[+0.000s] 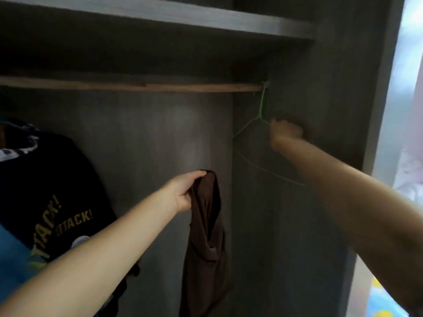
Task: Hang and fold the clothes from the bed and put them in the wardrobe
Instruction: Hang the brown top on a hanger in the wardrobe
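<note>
Inside the dark grey wardrobe [160, 138] my left hand [185, 191] grips the top of a brown garment [206, 236], which hangs down limp in front of the back panel. A thin green wire hanger [259, 115] hangs by its hook from the right end of the wooden rail [137, 86]. My right hand [286, 131], blurred, is at the hanger's shoulder on the right side with its fingers curled; whether it holds the wire is unclear.
A black T-shirt with yellow lettering [57, 202] hangs at the left, with blue cloth [13, 259] below it. A grey shelf [183, 17] runs above the rail. The wardrobe's right side wall [366, 110] stands close to my right arm.
</note>
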The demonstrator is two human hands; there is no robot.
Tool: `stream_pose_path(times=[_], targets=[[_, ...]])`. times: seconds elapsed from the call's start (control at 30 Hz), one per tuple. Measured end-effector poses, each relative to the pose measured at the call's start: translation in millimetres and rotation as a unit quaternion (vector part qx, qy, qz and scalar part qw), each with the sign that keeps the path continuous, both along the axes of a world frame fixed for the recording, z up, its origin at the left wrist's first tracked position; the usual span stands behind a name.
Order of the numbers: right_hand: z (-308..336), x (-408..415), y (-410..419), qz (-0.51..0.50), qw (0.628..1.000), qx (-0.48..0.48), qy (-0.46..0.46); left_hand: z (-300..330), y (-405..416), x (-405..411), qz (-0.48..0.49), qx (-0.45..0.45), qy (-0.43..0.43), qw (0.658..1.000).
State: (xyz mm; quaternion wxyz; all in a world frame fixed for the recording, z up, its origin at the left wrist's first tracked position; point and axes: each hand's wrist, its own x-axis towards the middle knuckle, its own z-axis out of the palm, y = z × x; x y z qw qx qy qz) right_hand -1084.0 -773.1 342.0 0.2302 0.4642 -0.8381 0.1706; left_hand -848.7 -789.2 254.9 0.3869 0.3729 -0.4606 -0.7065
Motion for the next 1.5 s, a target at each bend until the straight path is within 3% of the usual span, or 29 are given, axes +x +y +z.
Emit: stream_pose_path(times=[0.1, 0.27, 0.37, 0.43, 0.5, 0.57, 0.67, 0.8, 0.87, 1.1, 1.33, 1.4, 1.5], targets=[[-0.6, -4.8, -9.0, 0.008, 0.999, -0.02, 0.026, 0.2, -12.5, 15.3, -0.024, -0.003, 0.011, 1.0], [-11.9, 6.7, -11.0, 0.052, 0.987, -0.145, -0.052, -0.5, -32.8, 25.3, -0.025, 0.001, -0.01, 1.0], [-61.6, 18.0, -1.9, 0.138, 0.951, -0.25, -0.116, -9.2, -42.6, 26.9, -0.038, 0.009, -0.02, 0.999], [-100.1, 30.4, 6.3, 0.207, 0.896, -0.29, -0.266, -18.8, -45.4, 25.4, -0.055, 0.021, -0.029, 0.998], [-125.2, 44.1, 12.7, 0.261, 0.79, -0.306, -0.462, -31.3, -45.5, 22.0, -0.066, 0.037, -0.047, 0.996], [-139.0, 54.7, 20.8, 0.272, 0.701, -0.321, -0.576, -46.6, -43.4, 19.9, -0.072, 0.056, -0.071, 0.993], [-148.0, 68.8, 39.3, 0.296, 0.63, -0.371, -0.615, -70.5, -43.3, 20.4, -0.067, 0.098, -0.092, 0.989], [-136.9, 80.2, 66.6, 0.368, 0.483, -0.465, -0.645, -86.4, -38.0, 21.5, -0.077, 0.124, -0.109, 0.983], [-134.8, 84.0, 74.8, 0.395, 0.44, -0.481, -0.647, -85.6, -33.1, 20.5, -0.082, 0.129, -0.1, 0.983], [-156.8, 113.0, 84.2, 0.402, 0.42, -0.484, -0.654, -67.3, -32.3, 32.7, -0.125, 0.106, -0.055, 0.985], [-116.3, 116.2, 91.1, 0.48, 0.385, -0.529, -0.584, -53.1, -37.2, 44.6, -0.098, 0.063, -0.08, 0.99], [-123.9, 129.2, 82.4, 0.464, 0.416, -0.509, -0.594, -46.2, -38.0, 46.4, -0.093, 0.049, -0.082, 0.991], [-155.9, 148.9, 68.3, 0.423, 0.506, -0.411, -0.629, -34.5, -49.9, 55.9, -0.068, 0.025, -0.059, 0.996]])
